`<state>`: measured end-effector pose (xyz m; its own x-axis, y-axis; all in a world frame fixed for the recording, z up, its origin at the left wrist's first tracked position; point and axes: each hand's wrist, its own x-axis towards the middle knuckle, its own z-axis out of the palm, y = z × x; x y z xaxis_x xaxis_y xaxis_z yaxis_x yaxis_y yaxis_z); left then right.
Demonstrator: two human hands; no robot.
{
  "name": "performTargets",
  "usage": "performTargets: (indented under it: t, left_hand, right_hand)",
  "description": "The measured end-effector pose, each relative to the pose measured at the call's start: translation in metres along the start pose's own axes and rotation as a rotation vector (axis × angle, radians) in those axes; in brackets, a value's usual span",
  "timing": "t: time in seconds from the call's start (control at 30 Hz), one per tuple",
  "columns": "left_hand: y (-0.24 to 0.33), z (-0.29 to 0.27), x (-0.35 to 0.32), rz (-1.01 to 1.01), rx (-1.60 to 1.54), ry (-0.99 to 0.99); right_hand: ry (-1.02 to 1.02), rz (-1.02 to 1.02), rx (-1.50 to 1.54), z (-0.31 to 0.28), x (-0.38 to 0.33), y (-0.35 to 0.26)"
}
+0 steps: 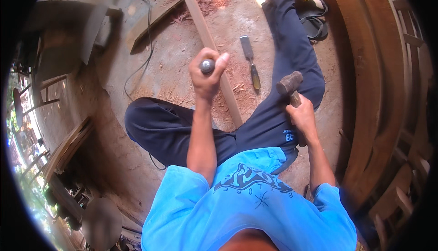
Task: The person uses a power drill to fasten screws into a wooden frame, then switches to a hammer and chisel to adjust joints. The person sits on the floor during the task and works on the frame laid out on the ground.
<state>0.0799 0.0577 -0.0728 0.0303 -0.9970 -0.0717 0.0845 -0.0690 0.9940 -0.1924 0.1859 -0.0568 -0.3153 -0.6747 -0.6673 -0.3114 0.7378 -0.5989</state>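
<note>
My left hand (pixel 206 75) is closed round an upright chisel (pixel 207 66). Only its metal-capped handle end shows; the blade is hidden beneath the fist. Under and beside that hand runs a long narrow wooden strip (pixel 232 99), reaching from between my legs to the far edge. My right hand (pixel 303 114) grips the short wooden handle of a hammer (pixel 289 83), its dark, blocky head raised above my right thigh. A second chisel (pixel 249 59), wide-bladed with a yellowish-dark handle, lies on the floor between the strip and my right leg.
Wood shavings (pixel 221 109) litter the concrete floor around the strip. A board (pixel 157 23) lies at the far left beside a dark cable (pixel 150 46). Large brown timbers (pixel 372 68) stand along the right, near black sandals (pixel 314 25). Wooden pieces (pixel 68 148) lean at left.
</note>
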Motion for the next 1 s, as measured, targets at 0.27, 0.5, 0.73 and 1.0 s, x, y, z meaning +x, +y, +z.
performTargets:
  t: [0.27, 0.5, 0.73, 1.0]
  left_hand:
    - [0.091, -0.02, 0.0, 0.582, -0.306, 0.081]
    - [0.065, -0.05, 0.015, 0.213, -0.532, 0.383]
    - [-0.011, -0.058, -0.024, 0.093, -0.551, 0.518]
    - [-0.021, -0.058, -0.019, 0.114, -0.609, 0.504]
  right_hand:
    - [0.037, -0.081, -0.071, 0.002, 0.003, 0.002]
    - [0.005, -0.08, -0.029, 0.001, 0.004, 0.008]
    - [0.002, -0.106, -0.019, 0.0, 0.005, 0.017]
    - [-0.01, -0.06, -0.015, -0.001, 0.003, 0.008]
